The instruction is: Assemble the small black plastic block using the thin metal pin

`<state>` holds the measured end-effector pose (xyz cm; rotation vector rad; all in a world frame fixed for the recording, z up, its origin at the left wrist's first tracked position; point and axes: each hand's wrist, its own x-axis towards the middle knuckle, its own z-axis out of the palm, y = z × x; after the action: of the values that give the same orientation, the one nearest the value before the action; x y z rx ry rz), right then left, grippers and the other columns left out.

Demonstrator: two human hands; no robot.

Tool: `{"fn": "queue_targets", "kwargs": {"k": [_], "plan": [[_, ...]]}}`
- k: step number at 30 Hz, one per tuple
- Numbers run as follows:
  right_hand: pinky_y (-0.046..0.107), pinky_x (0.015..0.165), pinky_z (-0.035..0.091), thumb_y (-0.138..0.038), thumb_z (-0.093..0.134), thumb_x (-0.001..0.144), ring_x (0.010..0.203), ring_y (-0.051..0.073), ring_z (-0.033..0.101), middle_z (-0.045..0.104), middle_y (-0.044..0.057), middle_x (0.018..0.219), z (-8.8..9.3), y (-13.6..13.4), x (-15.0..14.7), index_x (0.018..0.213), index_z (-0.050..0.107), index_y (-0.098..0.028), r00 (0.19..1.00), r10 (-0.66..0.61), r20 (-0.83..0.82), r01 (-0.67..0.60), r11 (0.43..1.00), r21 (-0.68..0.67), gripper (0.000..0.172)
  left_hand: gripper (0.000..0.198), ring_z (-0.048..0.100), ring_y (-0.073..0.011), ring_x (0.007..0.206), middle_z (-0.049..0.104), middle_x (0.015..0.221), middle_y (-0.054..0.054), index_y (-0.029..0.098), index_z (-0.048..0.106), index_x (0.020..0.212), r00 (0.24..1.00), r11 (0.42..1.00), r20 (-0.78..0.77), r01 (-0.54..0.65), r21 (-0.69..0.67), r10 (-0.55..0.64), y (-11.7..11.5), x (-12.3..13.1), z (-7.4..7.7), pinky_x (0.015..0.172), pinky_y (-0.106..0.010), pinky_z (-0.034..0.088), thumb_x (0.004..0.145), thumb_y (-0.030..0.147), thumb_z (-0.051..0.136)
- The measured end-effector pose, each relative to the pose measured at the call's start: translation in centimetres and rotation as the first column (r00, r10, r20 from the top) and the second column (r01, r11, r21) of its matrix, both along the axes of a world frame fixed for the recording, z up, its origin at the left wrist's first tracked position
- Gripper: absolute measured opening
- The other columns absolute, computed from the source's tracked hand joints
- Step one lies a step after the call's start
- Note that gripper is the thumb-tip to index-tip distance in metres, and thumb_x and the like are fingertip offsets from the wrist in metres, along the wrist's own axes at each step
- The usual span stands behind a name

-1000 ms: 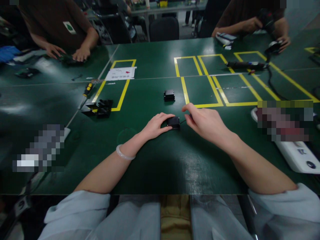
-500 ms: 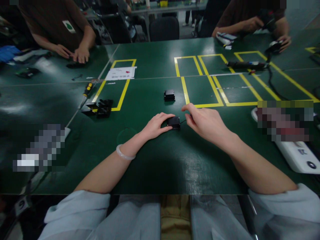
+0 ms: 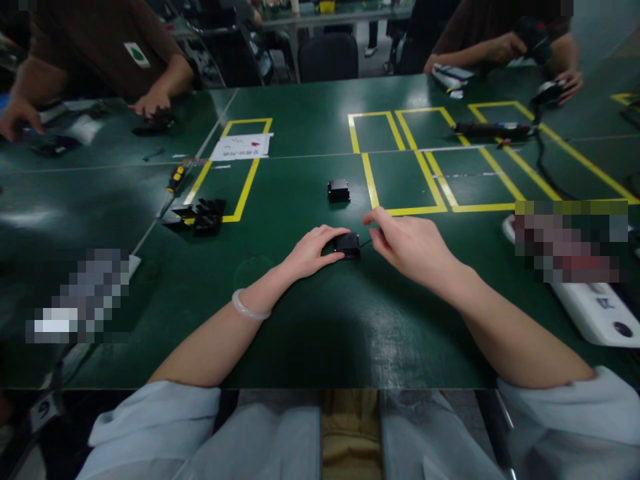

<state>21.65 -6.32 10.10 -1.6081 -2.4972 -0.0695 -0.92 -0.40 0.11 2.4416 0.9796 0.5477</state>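
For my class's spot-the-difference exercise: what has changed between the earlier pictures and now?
At upper left, a co-worker's hand has left the dark item and swung toward the picture's left edge. The wearer's left hand stays on the black block, the right hand on the thin rod.

The left hand (image 3: 316, 252) conceals the left end of the black block (image 3: 349, 245); the right hand (image 3: 413, 245) hides the rear of the thin dark rod (image 3: 365, 243). Pixelation obscures the far part of the white device (image 3: 603, 317) at right, and marks on the white sheet (image 3: 240, 149) are too small to read. The top edge cuts off the far-left co-worker (image 3: 107, 43).
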Motion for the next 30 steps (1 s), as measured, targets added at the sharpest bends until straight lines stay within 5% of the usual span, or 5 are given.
{"fn": "queue_targets", "kwargs": {"k": [12, 23, 30], "plan": [[0.027, 0.055, 0.025, -0.044, 0.029, 0.1, 0.067, 0.019, 0.063, 0.071, 0.005, 0.077, 0.12, 0.01, 0.09, 0.108, 0.058, -0.018, 1.0, 0.008, -0.001, -0.008, 1.0, -0.01, 0.04, 0.05, 0.053, -0.0247, 0.112, 0.057, 0.121, -0.008, 0.024, 0.048, 0.137, 1.0, 1.0, -0.011, -0.006, -0.005, 0.006, -0.05, -0.01, 0.05, 0.099, -0.037, 0.043, 0.094, 0.047, 0.054], [0.027, 0.056, 0.026, -0.028, 0.033, 0.097, 0.07, 0.018, 0.064, 0.072, 0.005, 0.086, -0.44, 0.11, 0.28, 0.117, 0.054, -0.019, 0.997, 0.043, -0.056, -0.041, 0.999, 0.032, 0.03, 0.049, 0.053, -0.0243, 0.11, 0.057, 0.119, -0.007, 0.024, 0.048, 0.137, 1.0, 1.0, -0.001, -0.004, 0.012, 0.004, -0.06, 0.01, -0.02, 0.098, -0.037, 0.042, 0.093, 0.045, 0.056], [0.027, 0.056, 0.025, -0.049, 0.025, 0.1, 0.065, 0.019, 0.062, 0.07, 0.004, 0.075, -0.12, 0.04, 0.24, 0.112, 0.056, -0.018, 0.998, 0.036, -0.058, -0.036, 0.999, 0.008, 0.045, 0.05, 0.053, -0.0245, 0.111, 0.057, 0.121, -0.008, 0.024, 0.048, 0.137, 1.0, 1.0, 0.001, -0.009, 0.012, 0.009, -0.05, -0.01, -0.13, 0.098, -0.038, 0.043, 0.093, 0.046, 0.056]]}}
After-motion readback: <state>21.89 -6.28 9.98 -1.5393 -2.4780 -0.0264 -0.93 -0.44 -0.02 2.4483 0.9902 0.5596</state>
